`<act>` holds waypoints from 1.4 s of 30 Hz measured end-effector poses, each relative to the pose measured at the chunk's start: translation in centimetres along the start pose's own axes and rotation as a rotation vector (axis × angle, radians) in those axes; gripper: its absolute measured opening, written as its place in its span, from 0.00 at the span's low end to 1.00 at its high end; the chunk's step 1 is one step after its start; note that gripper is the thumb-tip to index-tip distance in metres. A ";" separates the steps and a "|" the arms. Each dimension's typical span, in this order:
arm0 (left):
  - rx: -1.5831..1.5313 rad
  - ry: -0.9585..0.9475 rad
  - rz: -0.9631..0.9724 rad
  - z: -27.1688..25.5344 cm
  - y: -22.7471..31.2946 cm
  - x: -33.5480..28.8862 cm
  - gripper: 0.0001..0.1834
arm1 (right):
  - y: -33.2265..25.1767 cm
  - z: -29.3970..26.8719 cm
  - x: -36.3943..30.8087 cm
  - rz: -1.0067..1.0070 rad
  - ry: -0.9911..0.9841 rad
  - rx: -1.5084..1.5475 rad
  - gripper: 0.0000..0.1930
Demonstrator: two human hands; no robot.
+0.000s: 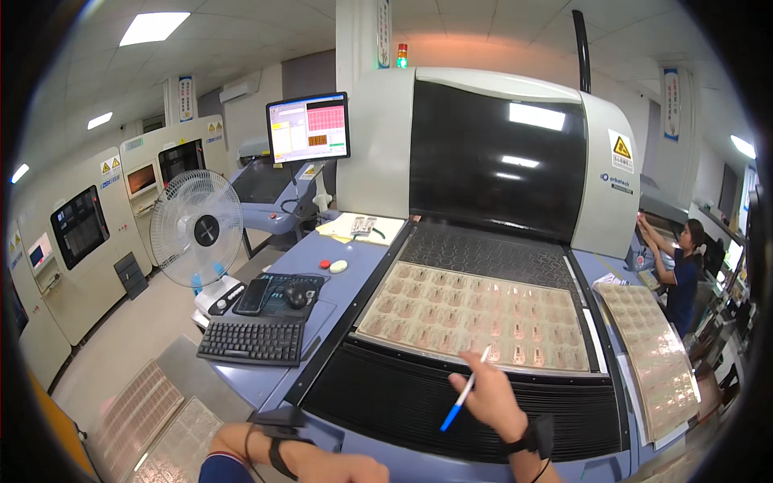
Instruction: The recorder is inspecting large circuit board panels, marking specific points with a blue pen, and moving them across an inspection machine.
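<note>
A copper-toned circuit board panel (475, 315) with rows of repeated shapes lies flat on the bed of a large machine. Over its front edge is my right hand (493, 396), its fingers closed around a slim white marker pen with a blue end (460, 405). The pen slants, with its blue end toward me over black bellows (386, 394). My left hand (346, 467) is low at the bottom edge, back side up, apart from the panel. Its fingers are hidden, so I cannot see whether it holds anything.
Left of the bed are a keyboard (251, 341), mouse (298, 295), phone (254, 297), red button (324, 264) and fan (197, 229). A monitor (308, 129) stands behind. More panels lie at right (651, 354) and lower left (138, 410). A co-worker (684, 278) stands far right.
</note>
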State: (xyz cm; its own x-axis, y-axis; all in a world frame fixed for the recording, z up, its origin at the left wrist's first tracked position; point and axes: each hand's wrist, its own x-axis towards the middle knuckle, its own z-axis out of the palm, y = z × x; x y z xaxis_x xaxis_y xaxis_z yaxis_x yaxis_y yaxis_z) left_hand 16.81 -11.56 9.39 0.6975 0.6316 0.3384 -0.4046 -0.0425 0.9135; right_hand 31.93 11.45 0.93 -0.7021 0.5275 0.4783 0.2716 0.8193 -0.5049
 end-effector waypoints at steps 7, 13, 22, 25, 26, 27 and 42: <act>0.012 -0.141 0.159 -1.5 -0.6 2.2 0.27 | 0.6 3.4 -1.9 0.002 -0.120 0.015 0.21; -0.073 -0.102 -0.032 -3.1 0.3 2.3 0.27 | -0.8 2.6 -1.8 0.033 -0.119 0.017 0.21; -0.188 -0.071 -0.130 -3.8 1.3 1.9 0.28 | -2.4 2.6 -1.8 0.061 -0.187 0.070 0.20; -0.230 -0.078 -0.126 -4.1 1.0 1.7 0.28 | -1.8 3.3 -2.0 0.028 -0.201 0.069 0.20; -0.224 -0.097 -0.127 -3.9 0.9 1.7 0.29 | -1.7 3.4 -2.2 -0.026 -0.164 0.047 0.20; -0.222 -0.084 -0.122 -3.8 0.7 1.6 0.29 | -1.6 3.4 -2.2 -0.081 -0.128 0.027 0.20; -0.296 -0.164 -0.198 -3.0 0.0 1.7 0.31 | -2.2 3.2 -2.3 -0.024 -0.176 0.041 0.21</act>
State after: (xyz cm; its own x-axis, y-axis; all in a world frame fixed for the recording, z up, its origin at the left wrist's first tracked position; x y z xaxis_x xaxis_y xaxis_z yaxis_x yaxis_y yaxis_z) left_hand 16.24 -8.11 9.30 0.8547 0.4724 0.2152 -0.3891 0.3086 0.8680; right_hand 30.85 7.70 -1.41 -0.8134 0.4575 0.3594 0.2289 0.8196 -0.5252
